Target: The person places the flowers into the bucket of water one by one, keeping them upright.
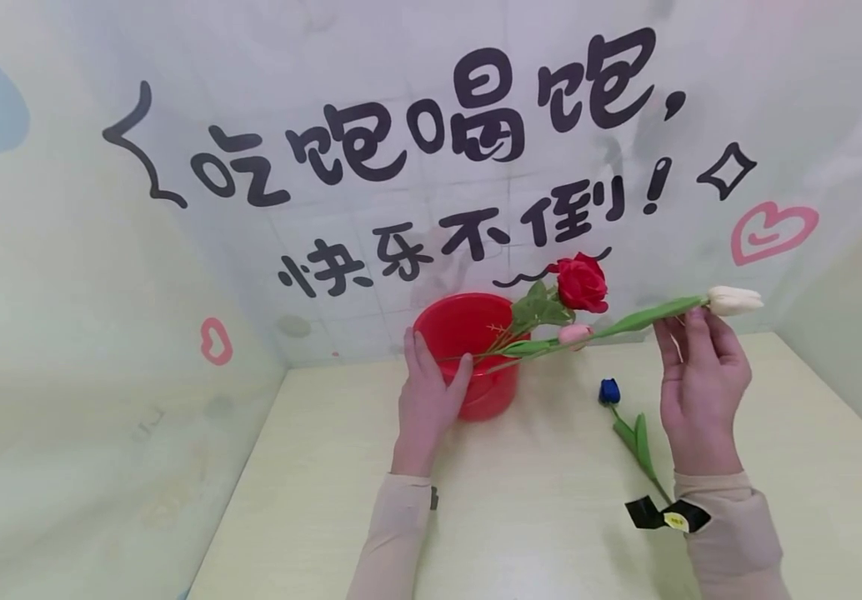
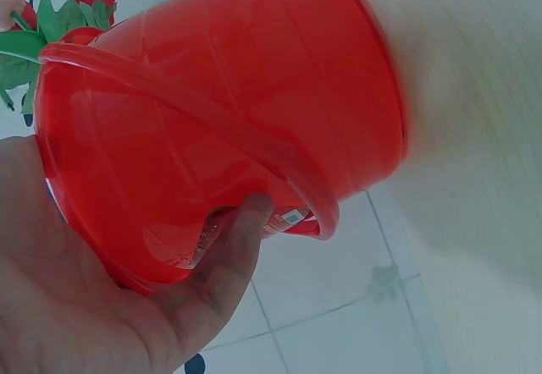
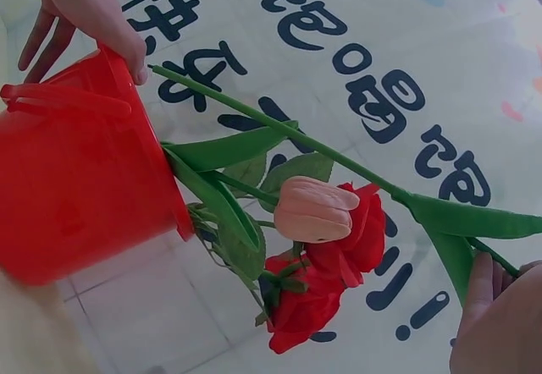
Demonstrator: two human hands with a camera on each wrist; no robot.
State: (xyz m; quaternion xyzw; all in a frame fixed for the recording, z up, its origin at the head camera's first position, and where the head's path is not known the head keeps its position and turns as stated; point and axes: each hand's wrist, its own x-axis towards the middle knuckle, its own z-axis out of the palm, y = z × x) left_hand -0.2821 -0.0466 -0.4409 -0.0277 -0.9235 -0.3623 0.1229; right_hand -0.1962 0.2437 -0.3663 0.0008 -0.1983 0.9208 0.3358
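My left hand grips the rim of a red bucket, its thumb along the bucket's side below the handle. Between thumb and fingers, my right hand pinches a white tulip by its green stem, just below the bloom. That stem slants across to the bucket's mouth, its cut end close to the left hand. From the bucket lean a pink tulip and red roses with green leaves. Their lower stems are mostly hidden inside.
A blue tulip lies on the pale table, its stem end near the right sleeve. A black strap piece shows at that wrist. Behind the bucket rises a white sheet with large black lettering.
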